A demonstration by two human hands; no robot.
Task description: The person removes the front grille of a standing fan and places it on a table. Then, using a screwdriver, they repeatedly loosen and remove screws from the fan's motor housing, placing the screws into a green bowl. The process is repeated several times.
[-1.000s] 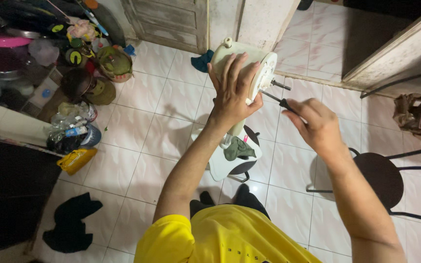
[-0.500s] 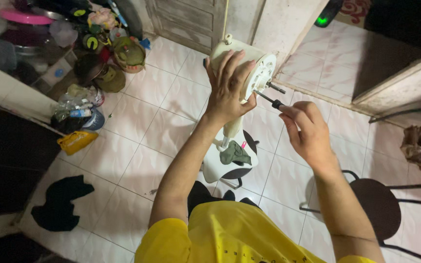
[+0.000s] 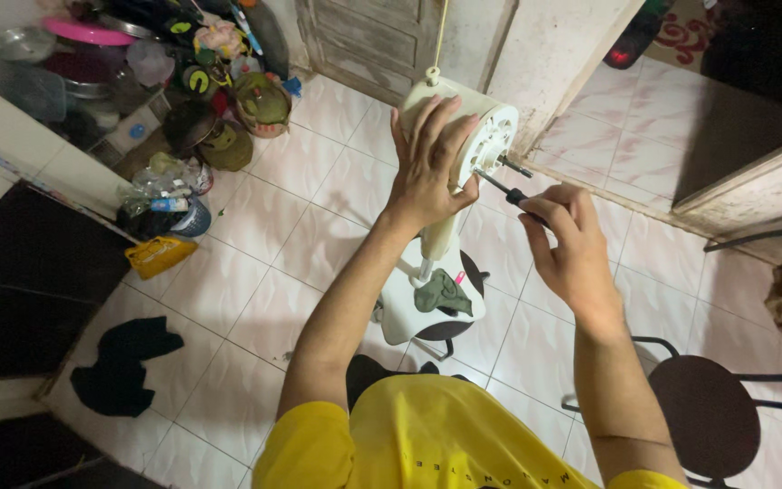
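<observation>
My left hand [image 3: 427, 167] grips the cream motor housing of a stand fan [image 3: 486, 127] from above, with the fingers spread over its top. The fan has no blades or guard, and its bare metal shaft sticks out to the right. My right hand [image 3: 565, 237] is closed around the black handle of a screwdriver [image 3: 500, 187], whose tip rests against the round front face of the housing. Below, the fan's pole runs down to its white base [image 3: 400, 312], which sits on a black stool with a green rag [image 3: 441, 292] lying on it.
White floor tiles lie all around. A pile of pots, bottles and a yellow container [image 3: 157, 255] fills the upper left. A dark cloth [image 3: 119, 367] lies on the floor at the left. A second black stool [image 3: 708, 417] stands at the lower right. A doorway opens at the upper right.
The view has shifted, so the scene sits a little further right and lower. Both hands keep the same hold on the fan housing and the screwdriver.
</observation>
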